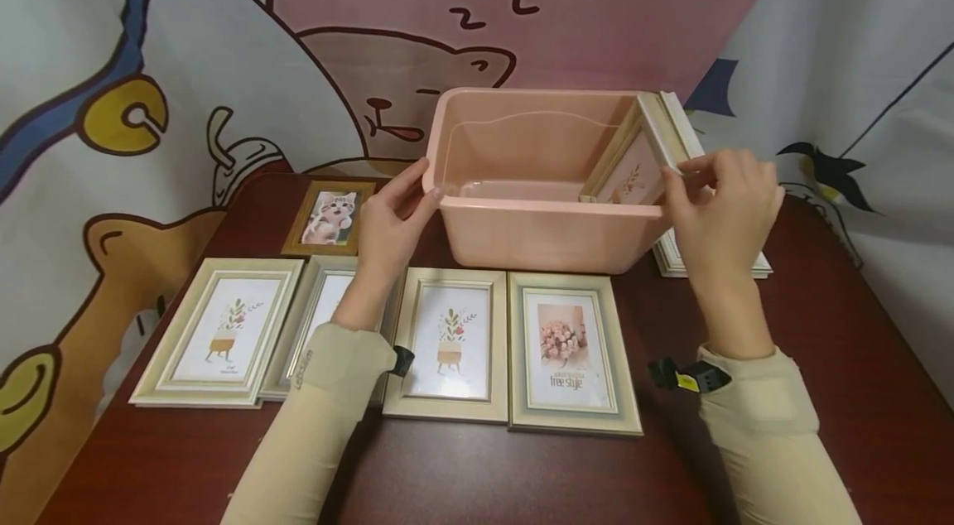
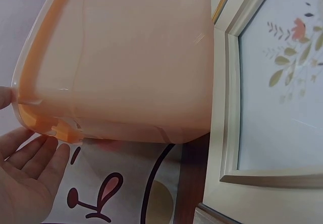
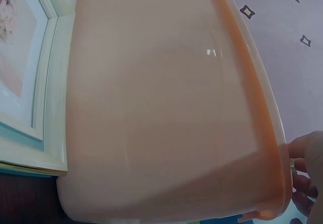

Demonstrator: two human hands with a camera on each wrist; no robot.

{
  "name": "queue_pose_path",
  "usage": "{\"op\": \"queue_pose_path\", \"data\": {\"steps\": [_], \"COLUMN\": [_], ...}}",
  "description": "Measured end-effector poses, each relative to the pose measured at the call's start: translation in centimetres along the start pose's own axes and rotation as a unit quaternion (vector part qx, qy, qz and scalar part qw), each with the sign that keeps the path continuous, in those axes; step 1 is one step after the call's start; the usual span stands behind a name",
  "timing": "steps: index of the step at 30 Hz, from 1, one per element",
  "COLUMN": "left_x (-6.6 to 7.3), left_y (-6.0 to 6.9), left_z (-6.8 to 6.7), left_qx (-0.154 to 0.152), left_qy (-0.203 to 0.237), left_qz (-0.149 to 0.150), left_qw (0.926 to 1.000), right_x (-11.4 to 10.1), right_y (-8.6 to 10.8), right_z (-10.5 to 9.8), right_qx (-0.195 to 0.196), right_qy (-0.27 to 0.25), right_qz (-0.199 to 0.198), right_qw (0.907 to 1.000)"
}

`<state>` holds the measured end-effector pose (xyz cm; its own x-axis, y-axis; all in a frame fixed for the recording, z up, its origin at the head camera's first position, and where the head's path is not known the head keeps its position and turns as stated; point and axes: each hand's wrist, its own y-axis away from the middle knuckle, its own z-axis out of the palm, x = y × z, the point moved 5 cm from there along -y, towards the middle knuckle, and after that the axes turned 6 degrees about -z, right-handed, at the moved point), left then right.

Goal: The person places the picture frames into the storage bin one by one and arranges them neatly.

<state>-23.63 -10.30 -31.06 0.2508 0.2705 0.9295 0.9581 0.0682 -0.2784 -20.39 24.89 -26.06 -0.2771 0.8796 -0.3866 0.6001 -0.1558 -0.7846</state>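
A pink plastic bin [image 1: 551,235] stands on the table behind a row of picture frames. My left hand [image 1: 391,227] grips its left rim, thumb on top and fingers beneath, as the left wrist view also shows. At the opposite end my right hand [image 1: 719,210] holds the right rim, with its thumb near the front corner. Picture frames [image 1: 633,165] lean inside the bin at its right end, one with a floral print facing inward. In the right wrist view the bin's front wall [image 3: 151,108] fills most of the picture, and the right fingers [image 3: 300,148] touch its rim.
Several cream frames lie in front, including a plant print [image 1: 450,343] and a flower-bouquet print [image 1: 562,351]. A brown frame with a kitten picture [image 1: 328,219] lies left of the bin. More frames [image 1: 671,256] lie at its right. A cartoon-print cloth [image 1: 581,12] hangs behind.
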Motion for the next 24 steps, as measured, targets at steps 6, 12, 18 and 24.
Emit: {"op": "queue_pose_path", "data": {"steps": [6,12,18,24], "left_x": [0.1,0.1,0.1,0.0], "left_y": [0.0,0.0,0.0,-0.1], "left_z": [0.0,-0.1,-0.1,0.0], "left_qx": [0.000,-0.001,-0.001,-0.001], "left_qy": [-0.002,-0.002,-0.003,-0.002], "left_qz": [0.005,0.002,0.000,0.002], "left_qw": [1.0000,1.0000,1.0000,1.0000], "right_x": [0.2,0.5,1.0,2.2], "right_y": [0.4,1.3,2.7,4.0], "right_z": [-0.9,-1.9,-2.4,-2.4], "right_qx": [0.009,0.015,-0.004,-0.040], "right_qy": [-0.027,-0.042,-0.082,-0.152], "right_qz": [0.013,0.023,0.050,0.141], "right_qw": [0.9995,0.9988,0.9954,0.9774]}}
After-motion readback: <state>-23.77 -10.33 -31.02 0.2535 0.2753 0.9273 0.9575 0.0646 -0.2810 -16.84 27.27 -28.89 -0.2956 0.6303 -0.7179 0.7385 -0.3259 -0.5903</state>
